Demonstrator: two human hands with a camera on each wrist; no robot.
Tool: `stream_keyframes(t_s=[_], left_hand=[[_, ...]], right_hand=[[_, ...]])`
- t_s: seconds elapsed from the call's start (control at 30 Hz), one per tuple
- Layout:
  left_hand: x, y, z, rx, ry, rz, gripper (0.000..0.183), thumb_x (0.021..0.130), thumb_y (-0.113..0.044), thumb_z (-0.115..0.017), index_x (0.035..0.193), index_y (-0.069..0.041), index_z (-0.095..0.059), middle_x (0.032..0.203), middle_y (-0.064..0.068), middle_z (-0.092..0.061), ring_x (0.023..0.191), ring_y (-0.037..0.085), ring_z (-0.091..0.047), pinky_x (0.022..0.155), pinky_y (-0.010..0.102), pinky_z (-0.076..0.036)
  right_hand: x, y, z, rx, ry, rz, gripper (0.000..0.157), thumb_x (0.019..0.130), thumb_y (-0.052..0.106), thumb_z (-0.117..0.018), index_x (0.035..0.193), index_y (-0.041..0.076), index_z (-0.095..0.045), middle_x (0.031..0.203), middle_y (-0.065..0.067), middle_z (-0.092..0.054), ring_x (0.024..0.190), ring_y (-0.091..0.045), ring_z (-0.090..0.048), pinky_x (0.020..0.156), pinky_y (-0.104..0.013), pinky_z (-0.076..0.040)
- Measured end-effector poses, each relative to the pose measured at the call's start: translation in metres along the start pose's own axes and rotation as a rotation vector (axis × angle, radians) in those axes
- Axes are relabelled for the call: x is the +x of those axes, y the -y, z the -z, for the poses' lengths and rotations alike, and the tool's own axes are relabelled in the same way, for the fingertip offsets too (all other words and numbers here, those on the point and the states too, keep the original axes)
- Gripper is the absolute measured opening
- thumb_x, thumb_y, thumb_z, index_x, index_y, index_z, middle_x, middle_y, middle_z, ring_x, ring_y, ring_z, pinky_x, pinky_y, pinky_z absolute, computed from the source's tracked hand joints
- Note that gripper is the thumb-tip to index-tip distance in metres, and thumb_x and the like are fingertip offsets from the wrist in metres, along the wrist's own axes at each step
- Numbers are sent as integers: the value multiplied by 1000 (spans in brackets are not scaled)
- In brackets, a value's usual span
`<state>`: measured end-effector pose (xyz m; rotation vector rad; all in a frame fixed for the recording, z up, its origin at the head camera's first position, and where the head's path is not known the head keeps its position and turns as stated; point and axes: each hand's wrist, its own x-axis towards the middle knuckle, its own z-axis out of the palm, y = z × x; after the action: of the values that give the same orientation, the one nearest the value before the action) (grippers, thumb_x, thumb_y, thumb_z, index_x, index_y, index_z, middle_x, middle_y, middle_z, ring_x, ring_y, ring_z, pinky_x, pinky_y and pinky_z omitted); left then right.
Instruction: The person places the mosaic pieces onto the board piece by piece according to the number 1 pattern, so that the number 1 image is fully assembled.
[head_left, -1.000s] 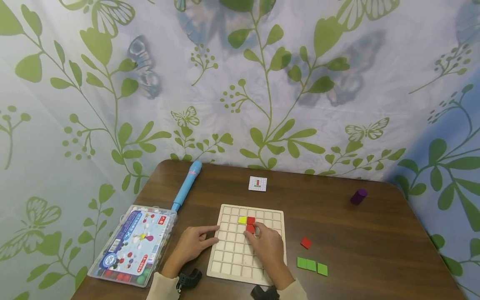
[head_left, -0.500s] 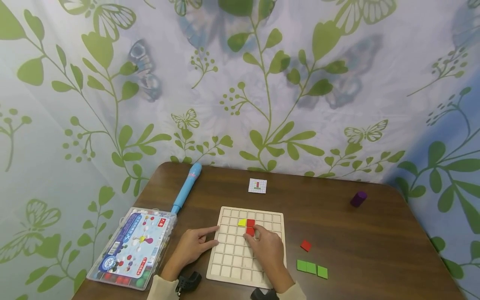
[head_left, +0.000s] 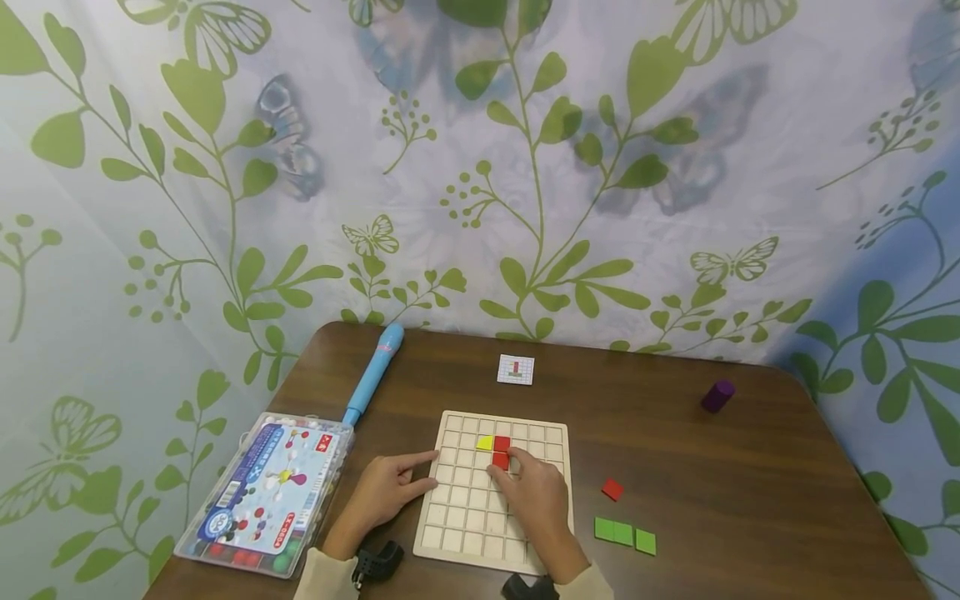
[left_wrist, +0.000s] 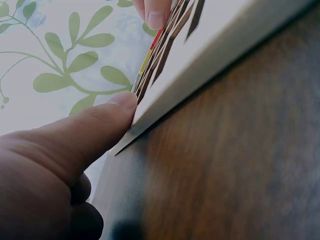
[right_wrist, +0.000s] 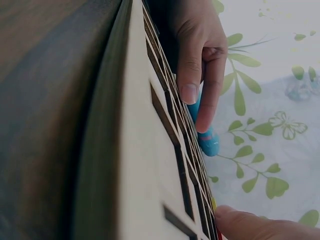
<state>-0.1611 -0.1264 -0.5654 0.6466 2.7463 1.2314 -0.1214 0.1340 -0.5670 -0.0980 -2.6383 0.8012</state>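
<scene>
A pale wooden grid board (head_left: 474, 517) lies flat on the table. On it, a yellow piece (head_left: 486, 442) with a cut-off or rounded corner sits beside a red square tile (head_left: 502, 443); a second red square tile (head_left: 500, 461) is just below. My right hand (head_left: 538, 498) pinches that lower tile between thumb and index finger. With extended fingers, my left hand (head_left: 384, 493) touches the board's left edge. In the left wrist view a left fingertip (left_wrist: 125, 100) meets the edge. The right wrist view shows a right fingertip (right_wrist: 227, 215) beside the red.
Right of the board lie a loose red tile (head_left: 612, 489) and several green square tiles (head_left: 622, 533). Behind it is a small pattern card (head_left: 516, 369). A clear case (head_left: 266, 492) and a blue stick-shaped object (head_left: 373, 375) occupy the left; a purple cylinder (head_left: 717, 396) stands back right.
</scene>
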Motion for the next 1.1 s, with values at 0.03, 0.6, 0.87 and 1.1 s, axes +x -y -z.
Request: stream_keyframes(t_s=[0.03, 0.6, 0.87, 1.1], left_hand=[[0, 0, 0, 1, 1, -1, 40, 89, -36, -81, 127, -25, -74, 49, -16, -30, 48, -1, -20, 49, 19, -24], [0, -3, 1, 1, 0, 7, 42, 89, -33, -82, 129, -22, -74, 50, -15, -30, 48, 0, -20, 50, 20, -23], [-2, -2, 0, 1, 19, 21, 42, 90, -35, -80, 130, -23, -73, 49, -14, -30, 47, 1, -18, 49, 20, -24], [-1, 0, 1, -6, 22, -3, 39, 90, -36, -79, 127, -22, -75, 49, -14, -29, 47, 1, -18, 50, 20, -26]], right_hand=[[0, 0, 0, -4, 7, -3, 43, 77, 41, -90, 106, 11, -80, 46, 13, -36, 51, -9, -33, 48, -28, -29], [-2, -2, 0, 2, -33, 48, 35, 78, 35, -90, 100, 10, -80, 47, 15, -36, 52, -6, -30, 47, -26, -28], [-1, -2, 3, 67, -33, 49, 26, 81, 29, -88, 96, 10, -80, 49, 19, -24, 49, -1, -22, 46, -24, -23], [3, -5, 14, 158, -119, 41, 23, 80, 24, -89, 97, 11, -81, 49, 20, -26, 47, 2, -21, 43, -22, -21]])
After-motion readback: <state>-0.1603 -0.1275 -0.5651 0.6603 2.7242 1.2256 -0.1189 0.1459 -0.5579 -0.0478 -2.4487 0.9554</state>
